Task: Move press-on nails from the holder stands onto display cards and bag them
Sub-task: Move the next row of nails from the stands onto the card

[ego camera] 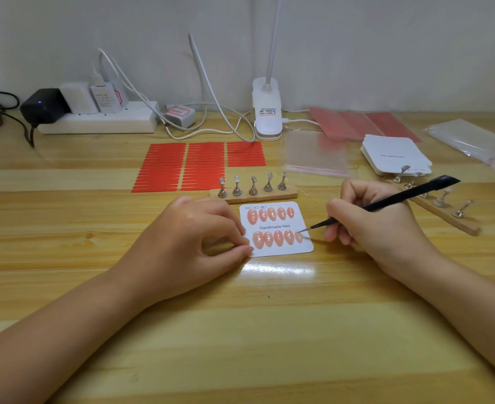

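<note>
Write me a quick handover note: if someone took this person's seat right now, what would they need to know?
Left hand: fingertips press the display card at its left edge, keeping it flat on the table.
Right hand: grips black tweezers, tips at the last nail of the lower row.
Done: ten nails on the card, five per row. Both holder stands, near and right, look empty.
Left: seat that last nail, then slide the card into a clear bag. Spare cards lie at the back right.
</note>
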Demonstrator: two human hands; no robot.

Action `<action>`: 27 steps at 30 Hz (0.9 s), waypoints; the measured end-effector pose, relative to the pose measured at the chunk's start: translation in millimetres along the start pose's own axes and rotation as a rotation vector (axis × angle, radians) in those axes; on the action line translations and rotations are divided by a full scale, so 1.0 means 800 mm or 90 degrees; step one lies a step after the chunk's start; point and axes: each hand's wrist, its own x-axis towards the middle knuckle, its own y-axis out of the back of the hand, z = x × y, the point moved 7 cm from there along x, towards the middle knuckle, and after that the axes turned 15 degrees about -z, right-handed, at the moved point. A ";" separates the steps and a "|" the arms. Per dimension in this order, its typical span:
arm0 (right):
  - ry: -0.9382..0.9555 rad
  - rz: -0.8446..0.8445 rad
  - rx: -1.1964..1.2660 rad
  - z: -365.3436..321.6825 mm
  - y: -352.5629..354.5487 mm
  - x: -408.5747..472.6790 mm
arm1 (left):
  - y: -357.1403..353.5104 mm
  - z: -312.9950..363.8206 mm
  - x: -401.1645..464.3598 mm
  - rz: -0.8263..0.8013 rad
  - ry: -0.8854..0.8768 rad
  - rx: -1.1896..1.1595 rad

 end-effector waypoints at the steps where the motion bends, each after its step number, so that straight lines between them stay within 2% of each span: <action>1: 0.001 0.005 0.016 0.000 0.001 0.000 | 0.000 0.000 0.000 -0.001 -0.001 0.002; 5: 0.045 0.054 0.079 -0.007 0.006 -0.002 | 0.000 0.001 0.000 -0.005 -0.004 0.007; 8: 0.107 0.034 0.007 -0.026 -0.001 -0.005 | 0.000 0.000 0.000 -0.010 -0.003 0.014; 13: 0.214 -0.008 -0.182 -0.046 -0.002 -0.012 | 0.000 0.000 -0.001 -0.012 -0.006 0.020; 17: 0.269 0.011 -0.620 -0.064 0.006 -0.012 | -0.001 0.000 -0.002 -0.009 -0.003 0.023; 18: 0.266 -0.003 -0.683 -0.063 0.007 -0.010 | 0.000 -0.001 -0.002 -0.008 -0.001 0.021; 22: 0.192 -0.114 -0.745 -0.045 0.003 -0.002 | 0.000 -0.002 -0.001 -0.007 0.001 0.015; 27: 0.183 -0.167 -0.845 -0.038 -0.011 0.004 | 0.001 -0.004 -0.001 -0.005 0.004 -0.001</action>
